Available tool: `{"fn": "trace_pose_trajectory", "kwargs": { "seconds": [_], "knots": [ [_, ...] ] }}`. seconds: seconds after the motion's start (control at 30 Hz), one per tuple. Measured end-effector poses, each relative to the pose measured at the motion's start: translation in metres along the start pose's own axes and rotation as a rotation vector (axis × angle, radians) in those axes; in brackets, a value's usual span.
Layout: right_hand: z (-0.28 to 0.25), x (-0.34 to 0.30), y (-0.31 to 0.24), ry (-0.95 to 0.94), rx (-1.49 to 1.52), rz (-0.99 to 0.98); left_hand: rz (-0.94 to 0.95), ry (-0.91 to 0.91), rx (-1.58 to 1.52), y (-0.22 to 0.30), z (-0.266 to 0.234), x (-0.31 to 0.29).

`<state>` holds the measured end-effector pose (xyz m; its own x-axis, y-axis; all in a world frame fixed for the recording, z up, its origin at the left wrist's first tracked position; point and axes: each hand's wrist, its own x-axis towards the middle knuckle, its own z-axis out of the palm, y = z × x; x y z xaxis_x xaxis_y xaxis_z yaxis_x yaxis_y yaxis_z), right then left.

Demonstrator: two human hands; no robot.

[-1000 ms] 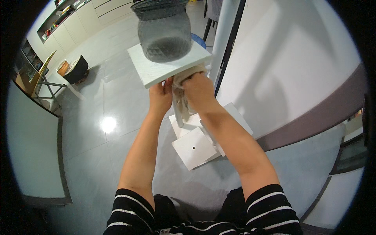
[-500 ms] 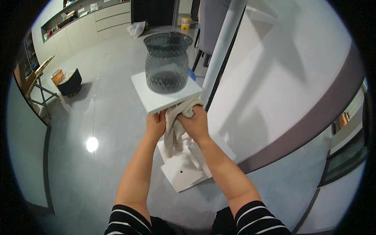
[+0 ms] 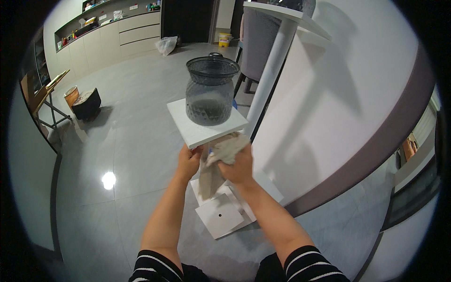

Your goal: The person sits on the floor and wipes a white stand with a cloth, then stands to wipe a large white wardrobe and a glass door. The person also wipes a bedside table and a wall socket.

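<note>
A grey textured glass vase [image 3: 209, 101] stands upright on the square white top [image 3: 181, 121] of a tiered white stand. Just below that top, my left hand [image 3: 189, 162] is closed at the near left edge, its fingertips partly hidden by the board and the cloth. My right hand [image 3: 238, 167] grips a beige cloth [image 3: 212, 176], bunched under the board and hanging down between my forearms. Lower down, the stand's white base plate [image 3: 220, 216] shows a small dark hole. The post between top and base is mostly covered by the cloth.
Close on the right rises a white wall [image 3: 324, 136] with a dark curved base strip [image 3: 357, 174]. A grey chair [image 3: 257, 44] stands beyond the vase. Farther left are a black stool [image 3: 87, 104], a folding stand [image 3: 51, 101] and white cabinets [image 3: 101, 40].
The vase and stand sit lower in the picture as the view shifts. My right hand has moved slightly, and the cloth's folds have changed. My left hand stays under the board.
</note>
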<state>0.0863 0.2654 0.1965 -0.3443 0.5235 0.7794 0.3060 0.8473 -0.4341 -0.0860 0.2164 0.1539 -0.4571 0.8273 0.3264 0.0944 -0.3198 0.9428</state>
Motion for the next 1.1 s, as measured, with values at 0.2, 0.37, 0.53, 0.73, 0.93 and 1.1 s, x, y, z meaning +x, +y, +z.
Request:
{"fn": "trace_pose_trajectory", "kwargs": {
  "seconds": [0.2,0.37,0.53,0.73,0.93,1.1],
  "knots": [
    [-0.052,0.05,-0.022,0.365,0.77,0.205,0.049,0.079,-0.148,0.008,0.011,0.002],
    [-0.039,0.07,-0.038,0.153,0.397,0.245,0.052,0.071,-0.099,0.0,0.012,0.006],
    [-0.041,0.03,-0.011,0.275,0.035,0.023,0.009,0.039,-0.027,0.006,0.009,0.002],
    [-0.08,0.096,0.02,0.521,0.284,0.068,-0.002,0.052,0.022,0.008,0.015,0.001],
    [-0.12,0.252,-0.031,0.542,-0.166,-0.129,-0.054,0.082,0.025,0.01,0.016,0.0],
    [-0.106,0.284,-0.025,0.628,-0.224,-0.023,0.075,0.101,-0.032,0.0,0.017,0.002]
  ]
}}
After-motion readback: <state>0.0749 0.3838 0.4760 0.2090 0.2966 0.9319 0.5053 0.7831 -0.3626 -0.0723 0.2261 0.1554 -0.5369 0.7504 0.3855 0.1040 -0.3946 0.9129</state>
